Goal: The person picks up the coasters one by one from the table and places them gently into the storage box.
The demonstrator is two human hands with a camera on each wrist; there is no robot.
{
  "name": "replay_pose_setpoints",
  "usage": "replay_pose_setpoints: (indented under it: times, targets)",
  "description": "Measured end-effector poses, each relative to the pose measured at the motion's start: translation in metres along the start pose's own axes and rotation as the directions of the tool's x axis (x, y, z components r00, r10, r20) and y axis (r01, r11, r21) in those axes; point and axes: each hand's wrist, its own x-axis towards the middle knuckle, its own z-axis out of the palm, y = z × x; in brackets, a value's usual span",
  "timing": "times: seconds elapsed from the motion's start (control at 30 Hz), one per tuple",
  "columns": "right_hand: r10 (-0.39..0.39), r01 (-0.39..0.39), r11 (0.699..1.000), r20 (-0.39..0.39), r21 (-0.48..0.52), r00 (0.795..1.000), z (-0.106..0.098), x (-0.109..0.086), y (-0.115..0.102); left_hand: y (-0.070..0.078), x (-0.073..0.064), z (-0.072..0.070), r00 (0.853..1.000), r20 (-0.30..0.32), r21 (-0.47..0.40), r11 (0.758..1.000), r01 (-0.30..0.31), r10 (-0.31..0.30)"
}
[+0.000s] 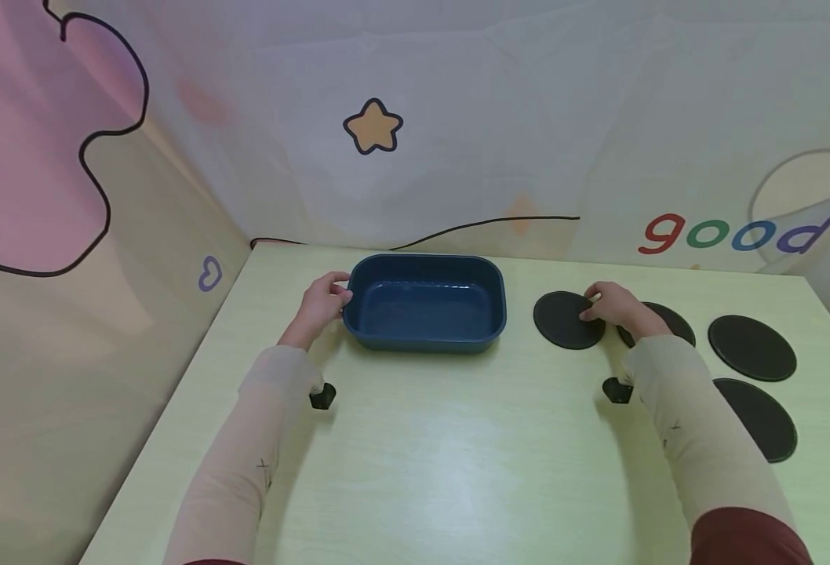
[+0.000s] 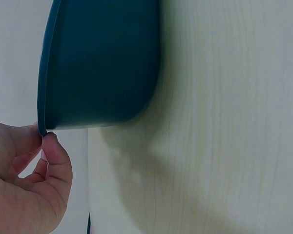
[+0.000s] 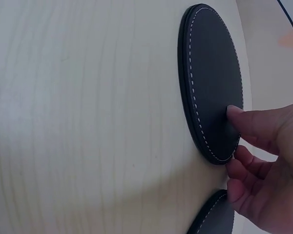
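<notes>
A dark blue rectangular basin (image 1: 425, 310) with rounded corners sits at the back of the table. My left hand (image 1: 323, 304) pinches its left rim between thumb and fingers; the left wrist view shows the rim (image 2: 43, 92) caught at the fingertips. To the right of the basin lies a round black coaster (image 1: 559, 320) with white edge stitching, visible in the right wrist view. My right hand (image 1: 618, 306) holds that coaster (image 3: 215, 78) by its edge, thumb on top and fingers at the side. Its edge looks double, so whether two are stacked I cannot tell.
Another black coaster (image 1: 672, 323) is partly hidden behind my right wrist. Two more lie farther right, one coaster (image 1: 752, 348) at the back and one (image 1: 764, 424) partly covered by my right sleeve. A printed cloth backdrop (image 1: 457, 141) rises behind the table (image 1: 457, 463).
</notes>
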Motion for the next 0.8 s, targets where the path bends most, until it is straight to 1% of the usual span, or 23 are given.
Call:
replay_pose_setpoints:
  times: [0.1,0.2,0.37,0.53,0.6,0.8]
  targets:
    - [0.025,-0.025,1.0,0.007,0.011,1.0,-0.0008,-0.0005,-0.0001,-0.0005,0.0008,0.0001,1.0,0.0,-0.003,1.0,0.005,-0.005]
    - [0.032,-0.033,0.999,0.016,0.013,0.999,-0.0012,-0.0002,0.0014,0.0001,0.0004,-0.0001,1.0,0.001,-0.001,1.0,0.012,-0.012]
    - [0.036,-0.036,0.999,0.035,0.003,0.999,-0.0028,-0.0019,0.0023,0.0009,0.0001,-0.0002,1.0,0.003,0.006,1.0,0.012,-0.012]
    - [0.024,-0.024,1.0,0.049,0.001,0.999,-0.0041,-0.0047,0.0011,0.0024,-0.0004,0.0006,1.0,0.006,0.001,1.0,0.01,-0.01]
    - [0.027,-0.028,1.0,0.056,0.015,0.998,-0.0051,-0.0055,0.0007,0.0027,-0.0006,0.0008,1.0,0.006,0.004,1.0,0.009,-0.009]
    - [0.029,-0.032,0.997,0.042,0.064,0.999,-0.0083,-0.0057,-0.0006,0.0024,-0.0005,0.0005,1.0,0.0,0.007,1.0,0.024,-0.024]
